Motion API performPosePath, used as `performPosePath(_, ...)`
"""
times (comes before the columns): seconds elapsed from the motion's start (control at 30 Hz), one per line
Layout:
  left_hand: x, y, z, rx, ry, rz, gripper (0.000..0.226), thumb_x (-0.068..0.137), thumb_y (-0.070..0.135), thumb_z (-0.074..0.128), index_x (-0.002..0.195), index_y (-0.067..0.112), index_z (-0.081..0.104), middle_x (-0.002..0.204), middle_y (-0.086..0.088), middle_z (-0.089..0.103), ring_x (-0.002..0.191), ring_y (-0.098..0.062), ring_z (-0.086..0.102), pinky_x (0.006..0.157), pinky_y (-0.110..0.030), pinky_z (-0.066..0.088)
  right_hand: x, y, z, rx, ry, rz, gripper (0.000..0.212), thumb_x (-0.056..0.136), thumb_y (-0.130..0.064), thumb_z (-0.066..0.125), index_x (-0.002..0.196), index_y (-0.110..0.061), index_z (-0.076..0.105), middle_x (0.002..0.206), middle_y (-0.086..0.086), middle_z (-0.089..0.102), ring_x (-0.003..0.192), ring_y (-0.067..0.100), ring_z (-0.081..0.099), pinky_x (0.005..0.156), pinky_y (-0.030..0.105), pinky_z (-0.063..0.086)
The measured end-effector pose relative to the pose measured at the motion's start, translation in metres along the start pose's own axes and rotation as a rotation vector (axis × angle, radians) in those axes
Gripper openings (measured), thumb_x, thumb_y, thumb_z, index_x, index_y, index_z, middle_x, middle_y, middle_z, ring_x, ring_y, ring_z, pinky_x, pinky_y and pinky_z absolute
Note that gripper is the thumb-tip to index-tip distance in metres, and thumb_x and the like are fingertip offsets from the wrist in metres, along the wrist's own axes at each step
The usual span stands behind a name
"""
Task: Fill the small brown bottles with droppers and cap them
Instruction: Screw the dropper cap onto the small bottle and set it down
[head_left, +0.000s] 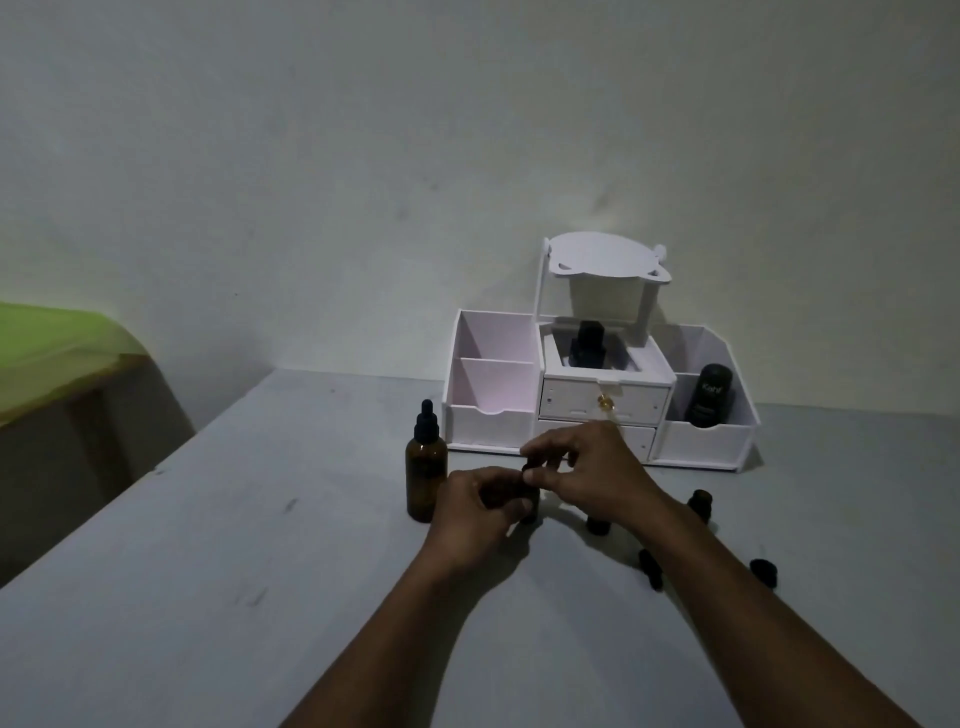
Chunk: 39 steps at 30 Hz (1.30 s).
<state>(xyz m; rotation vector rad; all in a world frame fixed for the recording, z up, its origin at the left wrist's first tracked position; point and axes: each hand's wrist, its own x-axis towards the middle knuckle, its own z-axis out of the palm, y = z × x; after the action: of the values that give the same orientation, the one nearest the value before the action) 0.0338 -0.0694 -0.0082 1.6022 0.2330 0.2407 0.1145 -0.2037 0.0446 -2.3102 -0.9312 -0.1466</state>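
Note:
My left hand (475, 506) grips a small brown bottle (530, 506) standing on the grey table (208, 571). My right hand (587, 467) pinches the black cap (531, 466) on top of that bottle. A tall brown dropper bottle (426, 467) with a black dropper stands just left of my left hand. Another small brown bottle (597, 524) is partly hidden under my right wrist, and a third (700, 503) stands to its right. Two loose black caps (650, 567) (764, 571) lie on the table by my right forearm.
A white desk organiser (493, 415) stands against the wall behind my hands, with a dark bottle (587, 345) in its middle box and a black container (707, 395) in its right bin. A green cloth (52, 353) lies at the far left beyond the table edge.

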Motion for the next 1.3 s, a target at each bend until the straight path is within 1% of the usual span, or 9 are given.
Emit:
performPosePath(0.17, 0.0004, -0.0002, -0.0011, 0.073, -0.002, 0.059, 0.022, 0.089, -0.001, 0.07, 0.104, 0.015, 0.076, 0.099, 0.007, 0.076, 0.093, -0.014, 0.073, 0.082, -0.029, 0.062, 0.0003, 0.0006, -0.0011, 0.025, 0.029, 0.0, 0.035, 0.077, -0.031, 0.082, 0.111, -0.024, 0.074, 0.101, -0.012, 0.071, 0.083, -0.006, 0.06, 0.068, 0.005, 0.039)
performPosePath(0.23, 0.0008, 0.0004, -0.0011, 0.026, -0.002, 0.025, 0.024, 0.09, 0.0, 0.07, 0.107, 0.015, 0.076, 0.099, 0.009, 0.076, 0.09, -0.01, 0.072, 0.072, -0.024, 0.062, -0.0002, 0.002, -0.0017, 0.022, 0.003, -0.016, 0.034, 0.08, -0.023, 0.08, 0.113, -0.026, 0.073, 0.107, -0.011, 0.072, 0.091, -0.003, 0.062, 0.071, 0.005, 0.039)
performPosePath(0.33, 0.0002, 0.0003, 0.0, 0.026, 0.004, 0.021, 0.025, 0.09, 0.0, 0.07, 0.11, 0.014, 0.075, 0.099, 0.01, 0.075, 0.082, -0.005, 0.071, 0.06, -0.015, 0.056, 0.0002, 0.0013, -0.0001, 0.025, 0.013, -0.01, 0.027, 0.08, -0.021, 0.08, 0.107, -0.022, 0.076, 0.1, -0.009, 0.074, 0.085, -0.003, 0.063, 0.072, 0.008, 0.042)
performPosePath(0.5, 0.0016, -0.0013, -0.0001, 0.047, 0.009, 0.032, 0.024, 0.09, 0.0, 0.07, 0.109, 0.015, 0.075, 0.1, 0.009, 0.076, 0.083, -0.004, 0.071, 0.06, -0.015, 0.055, -0.0002, 0.0005, 0.0023, 0.025, 0.038, -0.003, 0.032, 0.079, -0.033, 0.081, 0.109, -0.024, 0.074, 0.096, -0.015, 0.068, 0.082, -0.004, 0.059, 0.069, 0.006, 0.041)
performPosePath(0.67, 0.0031, -0.0022, -0.0005, 0.007, 0.006, 0.012, 0.025, 0.09, 0.001, 0.07, 0.11, 0.016, 0.075, 0.098, 0.011, 0.076, 0.085, -0.005, 0.072, 0.064, -0.019, 0.059, -0.0011, 0.0001, 0.0001, 0.011, 0.002, -0.018, 0.029, 0.082, -0.016, 0.078, 0.11, -0.022, 0.075, 0.106, -0.006, 0.073, 0.088, 0.002, 0.062, 0.075, 0.01, 0.044)
performPosePath(0.77, 0.0033, -0.0033, 0.0003, -0.003, 0.013, 0.013, 0.026, 0.089, -0.002, 0.07, 0.108, 0.015, 0.076, 0.101, 0.008, 0.076, 0.092, -0.012, 0.072, 0.076, -0.027, 0.062, -0.0002, -0.0015, 0.0027, 0.007, 0.029, 0.001, 0.025, 0.081, -0.025, 0.079, 0.105, -0.02, 0.076, 0.099, -0.005, 0.074, 0.079, -0.003, 0.059, 0.067, 0.007, 0.041)
performPosePath(0.93, 0.0029, -0.0034, 0.0001, 0.032, 0.011, 0.044, 0.026, 0.089, -0.002, 0.07, 0.107, 0.015, 0.075, 0.102, 0.008, 0.076, 0.093, -0.012, 0.072, 0.072, -0.021, 0.061, -0.0001, -0.0006, 0.004, 0.022, 0.047, 0.016, 0.029, 0.079, -0.033, 0.081, 0.105, -0.022, 0.075, 0.095, -0.009, 0.071, 0.08, -0.002, 0.058, 0.067, 0.009, 0.041)
performPosePath(1.1, 0.0048, -0.0032, -0.0013, -0.002, 0.001, -0.013, 0.025, 0.09, 0.0, 0.07, 0.109, 0.016, 0.075, 0.101, 0.008, 0.077, 0.096, -0.017, 0.073, 0.08, -0.038, 0.062, -0.0015, 0.0022, -0.001, 0.017, -0.013, -0.007, 0.03, 0.081, -0.019, 0.079, 0.111, -0.025, 0.074, 0.105, -0.008, 0.073, 0.084, -0.003, 0.059, 0.072, 0.009, 0.043)
performPosePath(1.3, 0.0043, -0.0065, -0.0018, 0.03, -0.003, 0.033, 0.024, 0.09, -0.001, 0.07, 0.107, 0.015, 0.076, 0.099, 0.006, 0.077, 0.094, -0.017, 0.074, 0.073, -0.027, 0.062, -0.0014, -0.0008, -0.0011, 0.034, 0.006, 0.019, 0.028, 0.081, -0.019, 0.08, 0.108, -0.022, 0.076, 0.102, -0.008, 0.074, 0.083, 0.0, 0.061, 0.07, 0.008, 0.042)
